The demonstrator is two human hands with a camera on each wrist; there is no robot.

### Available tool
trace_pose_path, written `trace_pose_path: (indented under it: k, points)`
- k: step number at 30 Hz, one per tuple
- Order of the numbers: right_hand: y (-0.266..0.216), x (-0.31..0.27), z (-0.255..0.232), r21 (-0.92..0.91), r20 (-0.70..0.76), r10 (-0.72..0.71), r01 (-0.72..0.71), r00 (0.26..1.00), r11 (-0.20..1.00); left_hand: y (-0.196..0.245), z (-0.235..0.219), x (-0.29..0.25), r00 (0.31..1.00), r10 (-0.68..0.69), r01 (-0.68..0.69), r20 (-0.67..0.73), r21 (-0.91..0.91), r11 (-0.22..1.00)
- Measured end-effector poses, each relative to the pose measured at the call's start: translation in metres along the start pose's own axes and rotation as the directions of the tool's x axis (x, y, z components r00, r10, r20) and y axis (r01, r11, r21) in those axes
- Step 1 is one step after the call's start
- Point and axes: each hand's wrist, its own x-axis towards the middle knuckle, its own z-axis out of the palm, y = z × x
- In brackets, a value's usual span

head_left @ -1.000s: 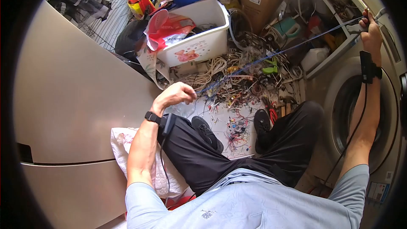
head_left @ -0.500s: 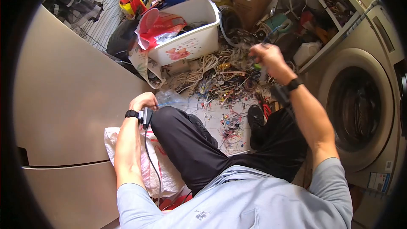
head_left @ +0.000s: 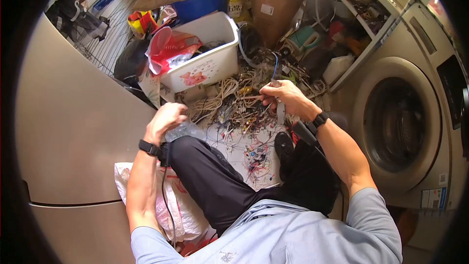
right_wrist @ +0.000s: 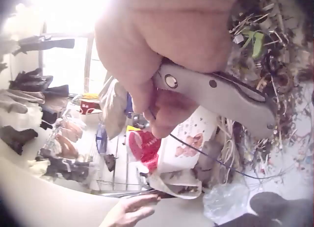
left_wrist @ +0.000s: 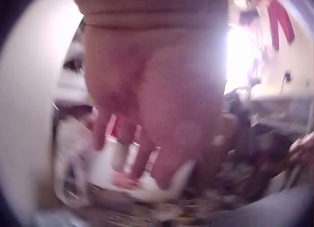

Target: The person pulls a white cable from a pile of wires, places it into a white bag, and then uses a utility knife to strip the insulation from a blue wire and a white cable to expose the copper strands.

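Observation:
My right hand point(head_left: 288, 97) is raised over the pile of wire scraps. It grips a grey-handled folding knife point(right_wrist: 216, 92), and a thin dark blue wire point(right_wrist: 211, 156) runs from between its thumb and fingers. In the head view, a blue end of the wire point(head_left: 275, 63) sticks up past the hand. My left hand point(head_left: 167, 118) hovers above my left knee beside a clear plastic bag point(head_left: 188, 132). Its fingers point(left_wrist: 142, 158) hang loosely apart with nothing between them. The knife's blade is mostly hidden by the right hand.
Wire scraps and cables point(head_left: 229, 107) litter the floor between my feet. Behind them stands a white bin point(head_left: 207, 63) with a red bag in it. A washing machine point(head_left: 405, 117) flanks me on the right, a smooth metallic panel point(head_left: 88, 117) on the left.
My right hand has come down from high beside the washing machine to the middle. The blue wire stretched between both hands earlier; now my left hand has let go and moved left.

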Motion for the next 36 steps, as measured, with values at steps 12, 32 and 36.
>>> trace_pose_path:
  k: [12,32,36]
  points:
    - [-0.073,-0.109,-0.009,0.075,-0.067,-0.261,0.266,0.963,0.961,0.266,0.027,-0.009,0.975,0.186,-0.099,-0.121,-0.987,-0.126]
    - [0.034,-0.062,-0.221,-0.043,-0.583,-0.187,0.201,0.791,0.979,0.312,0.135,-0.05,0.984,-0.07,0.167,0.164,-0.985,0.044]
    - [0.16,-0.093,-0.165,0.108,-0.49,0.137,-0.096,0.861,0.989,0.323,0.14,-0.023,0.979,-0.097,0.179,0.179,-0.984,-0.006]
